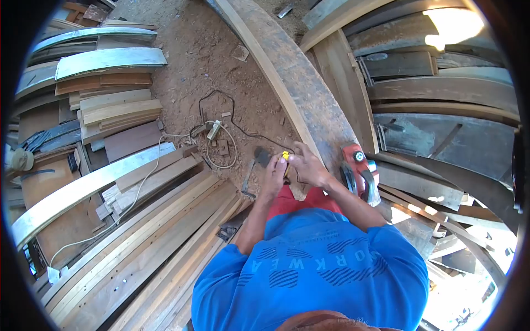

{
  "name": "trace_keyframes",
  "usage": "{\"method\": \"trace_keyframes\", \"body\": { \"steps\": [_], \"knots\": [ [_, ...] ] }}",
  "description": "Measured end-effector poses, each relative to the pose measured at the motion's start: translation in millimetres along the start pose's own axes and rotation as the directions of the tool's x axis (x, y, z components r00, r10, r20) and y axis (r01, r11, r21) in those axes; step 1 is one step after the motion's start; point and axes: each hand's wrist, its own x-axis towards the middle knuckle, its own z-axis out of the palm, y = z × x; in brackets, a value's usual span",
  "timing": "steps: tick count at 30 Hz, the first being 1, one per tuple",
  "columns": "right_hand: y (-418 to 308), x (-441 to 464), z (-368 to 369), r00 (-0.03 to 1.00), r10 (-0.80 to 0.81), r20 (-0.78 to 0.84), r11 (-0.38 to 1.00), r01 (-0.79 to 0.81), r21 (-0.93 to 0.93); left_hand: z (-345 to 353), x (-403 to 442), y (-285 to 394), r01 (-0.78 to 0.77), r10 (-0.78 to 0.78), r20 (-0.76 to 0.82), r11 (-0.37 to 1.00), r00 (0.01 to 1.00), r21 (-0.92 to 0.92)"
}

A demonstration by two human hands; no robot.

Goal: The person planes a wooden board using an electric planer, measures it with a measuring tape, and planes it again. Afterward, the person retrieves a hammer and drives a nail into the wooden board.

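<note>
My left hand [274, 175] is closed around a small yellow-and-dark object [285, 155], held in front of my waist. It looks like a tape measure, but most of it is hidden by my fingers. My right hand [310, 167] meets it from the other side, fingers bent against the yellow part. Just beyond both hands, a long pale wooden board [276, 91] lies along the edge of a worn workbench [314, 83]. To the right of my right hand, a red electric planer [358, 165] rests at the bench's near end.
A black cord [243, 129] runs over the dirt floor [182, 71] from a white power strip [214, 130] towards my hands. Stacked planks [127, 270] fill the left side. More boards [441, 88] lean and lie on the right. A hammer-like tool [248, 177] lies by my left arm.
</note>
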Motion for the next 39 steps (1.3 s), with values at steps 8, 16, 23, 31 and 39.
{"method": "trace_keyframes", "body": {
  "steps": [8,16,23,31,39],
  "knots": [
    [29.0,-31.4,1.4,0.992,0.121,0.029,0.881,-0.121,0.458,61.7,8.9,-39.5,-0.419,0.504,-0.122,0.810,0.855,0.411],
    [-10.7,-13.3,-35.7,0.981,-0.081,0.176,0.804,0.169,-0.570,2.2,30.9,-26.5,0.081,-0.074,0.101,0.995,0.992,-0.064],
    [-8.1,26.4,-74.9,0.922,-0.232,0.310,0.777,0.367,-0.511,2.5,66.5,-19.5,-0.008,0.008,0.019,1.000,1.000,0.005],
    [-64.5,105.8,-157.2,0.925,-0.337,0.178,0.410,0.314,-0.856,-10.3,159.6,17.7,-0.150,0.105,-0.280,0.978,0.954,-0.145],
    [-54.3,154.0,-170.4,0.935,-0.317,0.159,0.364,0.275,-0.890,16.8,207.4,-1.7,-0.241,0.050,-0.491,0.912,0.870,-0.333]
  ]
}}
